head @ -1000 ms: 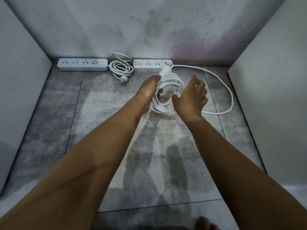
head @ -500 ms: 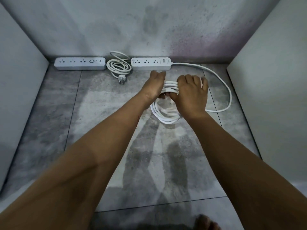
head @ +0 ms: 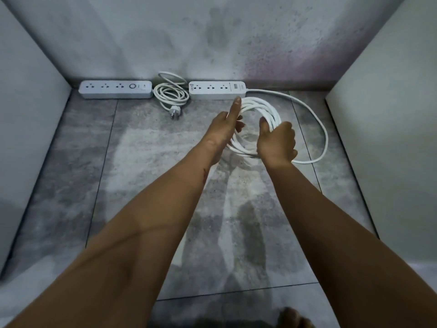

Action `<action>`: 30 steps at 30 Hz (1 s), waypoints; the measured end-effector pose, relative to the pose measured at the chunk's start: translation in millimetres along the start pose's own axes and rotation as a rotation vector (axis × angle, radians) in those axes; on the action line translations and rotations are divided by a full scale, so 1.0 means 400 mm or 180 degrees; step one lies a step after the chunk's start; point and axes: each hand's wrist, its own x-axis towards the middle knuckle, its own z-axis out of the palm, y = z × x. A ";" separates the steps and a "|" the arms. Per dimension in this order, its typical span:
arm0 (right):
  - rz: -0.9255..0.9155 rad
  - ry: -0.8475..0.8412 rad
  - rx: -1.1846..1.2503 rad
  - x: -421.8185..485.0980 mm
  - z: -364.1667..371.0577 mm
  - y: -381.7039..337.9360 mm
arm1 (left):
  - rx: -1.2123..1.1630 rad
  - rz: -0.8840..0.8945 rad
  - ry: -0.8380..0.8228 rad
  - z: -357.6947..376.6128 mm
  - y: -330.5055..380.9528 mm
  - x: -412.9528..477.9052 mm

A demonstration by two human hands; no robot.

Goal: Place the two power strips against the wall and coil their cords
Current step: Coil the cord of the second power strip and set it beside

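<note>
Right-hand fingers (head: 291, 138) curl round the right side of a white cord coil (head: 260, 107), thumb raised inside the ring; the right hand (head: 276, 140) bunches several turns together; the left hand (head: 224, 126) has its index finger (head: 236, 106) straight along the coil's left edge, the other fingers folded, and whether they grip cannot be told; a loose tail (head: 325, 136) sweeps right across the tiled floor (head: 142, 162) to the right power strip (head: 217, 91), lying against the wall (head: 212, 43); the left power strip (head: 115, 89) lies there too, its bundled cord (head: 171, 94) beside it. The cord looks light, smooth and springy, likely to unwind; best pinched across all turns at one side.
</note>
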 end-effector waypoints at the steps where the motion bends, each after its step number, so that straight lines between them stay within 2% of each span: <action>1: 0.0061 -0.0106 0.0019 0.000 0.002 0.002 | -0.0053 0.0011 0.0162 0.003 0.000 0.002; 7: 0.0001 -0.0585 -0.0335 0.027 -0.016 0.032 | -0.0017 0.0431 0.0532 0.018 0.003 0.018; 12: -0.0801 -0.0301 -0.0351 0.070 -0.059 0.032 | 0.0570 0.1035 0.0380 0.053 0.020 0.045; 15: -0.1181 -0.0457 -0.0074 0.105 -0.070 0.025 | 0.0823 0.1165 0.0279 0.078 0.029 0.055; 17: -0.1228 -0.0555 0.0086 0.124 -0.072 0.030 | 0.0768 0.1156 0.0236 0.095 0.042 0.054; 19: -0.1080 -0.0509 0.0247 0.137 -0.068 0.042 | 0.0417 0.0916 0.0182 0.108 0.059 0.052; 23: -0.0352 -0.0371 0.1025 0.170 -0.048 0.075 | -0.0472 -0.0086 -0.0205 0.109 0.042 0.065; 27: 0.0362 -0.0473 0.2021 0.200 -0.046 0.081 | -0.0299 -0.0683 -0.0538 0.121 -0.043 0.066; 30: 0.0658 -0.0482 0.2283 0.224 -0.037 0.084 | -0.0298 -0.0809 -0.0672 0.141 -0.067 0.058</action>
